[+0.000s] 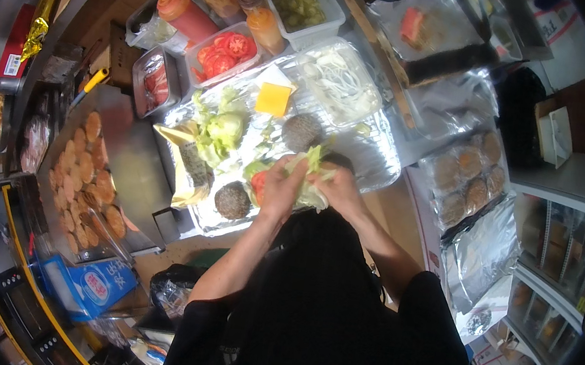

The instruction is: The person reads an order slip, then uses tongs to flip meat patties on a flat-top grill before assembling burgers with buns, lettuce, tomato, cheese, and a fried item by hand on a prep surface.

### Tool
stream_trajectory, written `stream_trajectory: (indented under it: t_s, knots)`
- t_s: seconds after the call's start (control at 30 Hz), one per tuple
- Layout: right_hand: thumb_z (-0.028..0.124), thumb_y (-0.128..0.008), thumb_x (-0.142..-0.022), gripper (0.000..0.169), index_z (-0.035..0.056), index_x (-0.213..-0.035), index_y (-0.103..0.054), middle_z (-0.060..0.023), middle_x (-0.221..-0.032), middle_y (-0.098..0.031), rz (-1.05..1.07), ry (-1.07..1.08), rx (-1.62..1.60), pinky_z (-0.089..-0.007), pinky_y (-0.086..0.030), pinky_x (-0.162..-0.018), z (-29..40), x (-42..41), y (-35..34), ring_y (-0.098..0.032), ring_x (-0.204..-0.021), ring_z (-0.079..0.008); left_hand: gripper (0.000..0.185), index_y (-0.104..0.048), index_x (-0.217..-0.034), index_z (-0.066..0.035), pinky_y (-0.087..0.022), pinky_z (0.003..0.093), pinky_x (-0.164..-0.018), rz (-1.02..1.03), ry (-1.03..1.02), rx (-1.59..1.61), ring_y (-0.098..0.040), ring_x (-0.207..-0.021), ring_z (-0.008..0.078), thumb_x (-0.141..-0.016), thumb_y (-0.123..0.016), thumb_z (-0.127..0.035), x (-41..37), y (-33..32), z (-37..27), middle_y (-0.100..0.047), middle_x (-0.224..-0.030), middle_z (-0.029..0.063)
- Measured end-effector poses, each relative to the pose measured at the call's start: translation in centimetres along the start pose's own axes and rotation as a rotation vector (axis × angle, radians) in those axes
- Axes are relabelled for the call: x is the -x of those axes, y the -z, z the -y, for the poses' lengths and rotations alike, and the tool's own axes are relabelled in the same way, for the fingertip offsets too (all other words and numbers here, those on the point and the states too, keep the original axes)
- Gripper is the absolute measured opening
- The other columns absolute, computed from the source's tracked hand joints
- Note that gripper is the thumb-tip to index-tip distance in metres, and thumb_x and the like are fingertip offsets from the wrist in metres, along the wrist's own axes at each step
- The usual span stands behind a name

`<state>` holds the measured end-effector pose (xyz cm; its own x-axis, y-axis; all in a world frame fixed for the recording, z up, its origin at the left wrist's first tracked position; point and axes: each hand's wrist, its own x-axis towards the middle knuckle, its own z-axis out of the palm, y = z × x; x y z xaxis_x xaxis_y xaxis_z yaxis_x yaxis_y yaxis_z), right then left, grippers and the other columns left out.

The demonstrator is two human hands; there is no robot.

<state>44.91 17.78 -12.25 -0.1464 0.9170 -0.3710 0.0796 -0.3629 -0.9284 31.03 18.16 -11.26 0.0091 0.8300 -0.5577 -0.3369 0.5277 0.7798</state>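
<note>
Both of my hands are together over the front of a foil-lined tray (381,160). Between them my left hand (281,186) and my right hand (341,189) grip lettuce leaves (313,198), pinched by the fingers. Just left of my left hand lie a tomato slice (258,184) and a dark round bun half (232,200) with a seeded-looking top. A second dark bun piece (302,131) rests behind my hands. Another dark round piece (339,160) is partly covered by my right hand. Farther back is an orange cheese slice (273,99), and a lettuce pile (223,128) sits at the left.
Tubs of sliced tomatoes (227,56), pickle slices (298,2), sliced onion (339,82) and raw meat strips (157,83) line the back, beside sauce bottles (187,15). At left, many round browned pieces (84,180) cover a metal surface. Bagged buns (469,175) stand right.
</note>
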Motion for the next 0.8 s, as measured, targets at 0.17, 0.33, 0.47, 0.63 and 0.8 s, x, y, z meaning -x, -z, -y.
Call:
stream_trajectory:
  t_s: [0.17,0.33,0.47,0.63,0.8]
  knots:
    - [0.021,-0.066,-0.083,0.025,0.0014,-0.098,-0.062,-0.0095,-0.077,-0.064,0.011,-0.008,0.234,-0.0312,-0.048,-0.064,-2.3,-0.1,2.6,-0.061,-0.068,-0.0169,0.026,-0.055,-0.111,0.001,-0.047,0.0217,-0.060,-0.044,0.118,-0.026,-0.058,-0.073,0.0096,-0.091,-0.059,-0.016,-0.7,0.0,4.1,-0.062,-0.088,0.0063]
    - [0.020,-0.066,-0.081,0.031,0.0012,-0.104,-0.056,-0.0099,-0.080,-0.062,-0.177,0.099,0.252,-0.0309,-0.048,-0.067,-8.0,-0.7,5.1,-0.060,-0.072,-0.0185,0.027,-0.054,-0.115,0.001,-0.047,0.0239,-0.066,-0.032,0.067,-0.208,-0.058,-0.077,0.0109,-0.090,-0.056,-0.009,-1.4,-1.1,8.4,-0.063,-0.090,0.0085]
    - [0.016,-0.064,-0.081,0.030,0.0029,-0.106,-0.057,-0.0094,-0.084,-0.064,-0.219,0.055,0.247,-0.0301,-0.049,-0.068,-8.5,-0.7,6.4,-0.062,-0.074,-0.0189,0.027,-0.057,-0.113,0.002,-0.048,0.0251,-0.068,-0.023,-0.041,-0.306,-0.060,-0.079,0.0134,-0.087,-0.058,-0.006,-2.5,-0.5,11.1,-0.064,-0.091,0.0103]
    - [0.015,-0.064,-0.081,0.031,0.0040,-0.110,-0.058,-0.0115,-0.097,-0.065,-0.266,0.010,0.270,-0.0298,-0.048,-0.075,-9.1,-1.7,6.5,-0.062,-0.087,-0.0208,0.030,-0.058,-0.110,0.002,-0.048,0.0332,-0.078,-0.082,-0.127,-0.535,-0.061,-0.087,0.0250,-0.082,-0.063,-0.007,-4.2,0.1,12.2,-0.063,-0.098,0.0169]
    - [0.009,-0.062,-0.080,0.031,0.0045,-0.111,-0.058,-0.0122,-0.107,-0.063,-0.227,0.075,0.232,-0.0319,-0.046,-0.085,-8.4,-1.0,6.6,-0.059,-0.100,-0.0234,0.040,-0.054,-0.115,0.001,-0.044,0.0426,-0.087,-0.163,-0.397,-0.741,-0.055,-0.097,0.0370,-0.078,-0.065,-0.007,-2.1,-0.9,10.1,-0.059,-0.100,0.0211]
